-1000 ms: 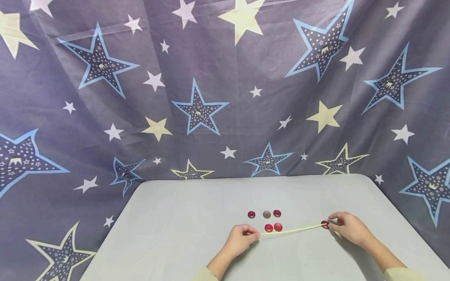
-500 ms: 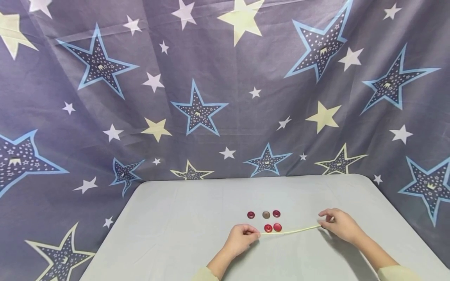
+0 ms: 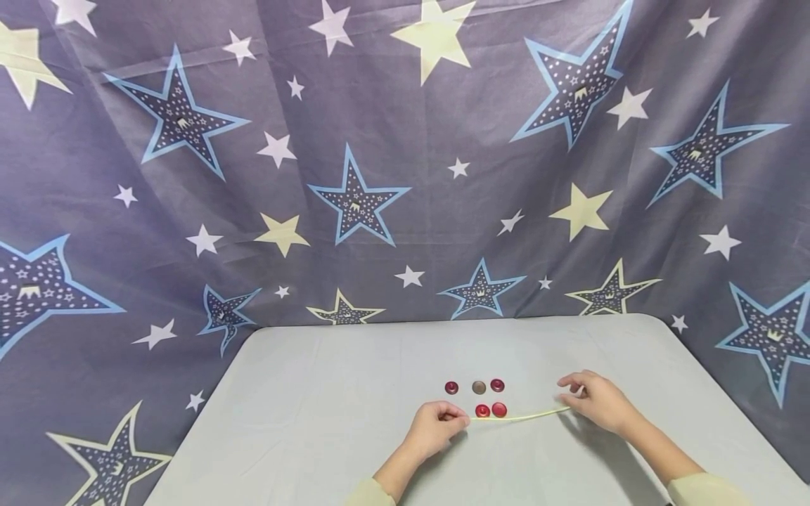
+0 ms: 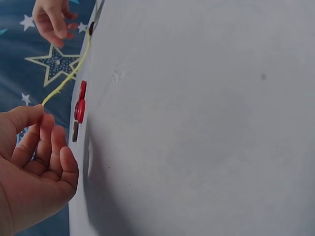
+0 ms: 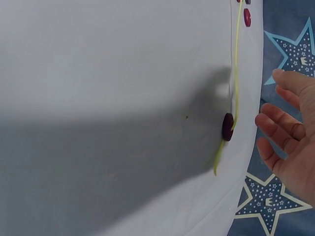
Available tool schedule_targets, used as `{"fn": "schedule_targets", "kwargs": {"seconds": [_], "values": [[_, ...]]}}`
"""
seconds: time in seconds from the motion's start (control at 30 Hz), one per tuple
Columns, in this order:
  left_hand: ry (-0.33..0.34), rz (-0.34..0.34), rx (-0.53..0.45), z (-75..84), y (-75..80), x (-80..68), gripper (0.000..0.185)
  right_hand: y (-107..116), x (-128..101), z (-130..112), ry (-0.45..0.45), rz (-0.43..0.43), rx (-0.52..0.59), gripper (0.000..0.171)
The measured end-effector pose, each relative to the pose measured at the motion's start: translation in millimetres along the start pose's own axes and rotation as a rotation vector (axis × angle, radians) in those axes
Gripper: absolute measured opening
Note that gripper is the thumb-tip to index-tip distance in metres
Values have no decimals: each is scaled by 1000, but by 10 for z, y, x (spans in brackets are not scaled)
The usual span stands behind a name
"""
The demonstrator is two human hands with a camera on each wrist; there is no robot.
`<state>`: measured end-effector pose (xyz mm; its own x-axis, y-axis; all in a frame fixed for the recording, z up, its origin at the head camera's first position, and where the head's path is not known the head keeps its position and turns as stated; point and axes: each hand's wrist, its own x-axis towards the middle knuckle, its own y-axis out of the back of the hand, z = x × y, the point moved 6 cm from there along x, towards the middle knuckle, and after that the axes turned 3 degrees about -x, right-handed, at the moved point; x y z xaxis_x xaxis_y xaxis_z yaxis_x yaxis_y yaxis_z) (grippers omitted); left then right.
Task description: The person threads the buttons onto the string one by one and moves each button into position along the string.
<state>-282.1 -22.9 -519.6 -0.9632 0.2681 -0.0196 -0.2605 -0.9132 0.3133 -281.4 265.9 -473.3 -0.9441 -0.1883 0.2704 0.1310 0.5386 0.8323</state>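
Left grip (image 3: 438, 426) pinches the string (image 3: 528, 419); right grip (image 3: 598, 402), slack and empty, hangs beside the strung button (image 5: 227, 127), nearer the counter's (image 3: 329, 422) right edge. I judge the step threading; next calls for sliding it left. Loose buttons (image 3: 479, 387) lie farther back.

A right hand (image 5: 301, 147) hovers near a dark button (image 5: 227, 127) threaded with yellow string (image 5: 236, 73), a red button (image 5: 247, 17) well apart from it.

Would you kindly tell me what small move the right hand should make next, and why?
The right hand should probably reach for a loose red button: it looks empty, while the left hand pinches the yellow string and a dark button already appears threaded on it.
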Motion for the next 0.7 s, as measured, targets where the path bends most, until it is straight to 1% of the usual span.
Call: {"fn": "schedule_targets", "kwargs": {"seconds": [0.23, 0.47, 0.57, 0.7], "values": [[-30, -1, -1, 40, -5, 16, 12, -31, 35, -101, 17, -7, 3, 21], [-55, -1, -7, 73, -14, 33, 11, -74, 66, -239, 83, 4, 19, 20], [-59, 0, -18, 87, -16, 36, 11, -96, 73, -303, 104, 0, 26, 20], [-55, -3, -25, 105, -20, 43, 12, -129, 80, -385, 109, -17, 51, 21]]}}
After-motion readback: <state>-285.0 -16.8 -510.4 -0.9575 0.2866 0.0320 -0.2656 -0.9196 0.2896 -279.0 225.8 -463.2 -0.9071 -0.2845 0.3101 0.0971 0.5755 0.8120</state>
